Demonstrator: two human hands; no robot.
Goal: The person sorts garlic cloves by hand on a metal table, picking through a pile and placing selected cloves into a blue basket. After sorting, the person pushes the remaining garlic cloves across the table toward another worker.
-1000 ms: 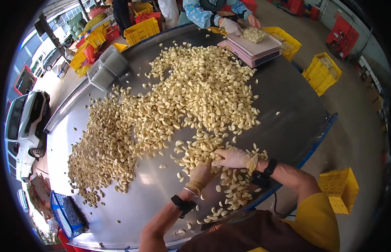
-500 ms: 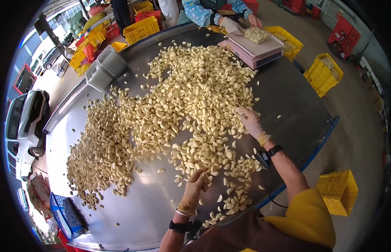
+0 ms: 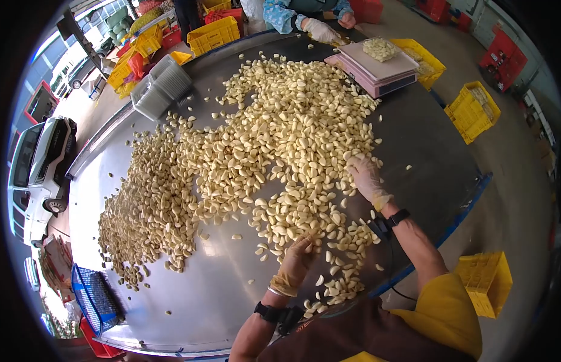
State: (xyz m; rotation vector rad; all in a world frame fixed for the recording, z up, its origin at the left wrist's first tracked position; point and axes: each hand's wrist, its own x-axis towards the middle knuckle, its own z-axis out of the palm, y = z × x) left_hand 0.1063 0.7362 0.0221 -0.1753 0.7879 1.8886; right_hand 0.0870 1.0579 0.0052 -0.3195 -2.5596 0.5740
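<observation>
Peeled garlic cloves (image 3: 292,120) lie in a wide heap over the metal table (image 3: 232,283). My left hand (image 3: 299,258), in a thin glove, reaches the near edge of the heap; its fingers are bent together at the cloves, and what they hold is too small to make out. Farther right, my right hand (image 3: 365,175), also gloved, rests its fingertips on the heap's right edge. Its fingers are close together and point into the cloves; whether a clove is between them is hidden.
Across the table a co-worker's gloved hand (image 3: 322,31) is beside a pink scale (image 3: 380,63) bearing a bag of cloves (image 3: 378,49). Clear trays (image 3: 161,87) stand at the far left, a blue basket (image 3: 94,298) at the near left. Yellow crates (image 3: 473,111) stand on the floor.
My left hand has moved right and slightly forward along the cloves. My right hand stays at the heap's right edge. The co-worker's hands have left the bag on the scale. The view has shifted slightly.
</observation>
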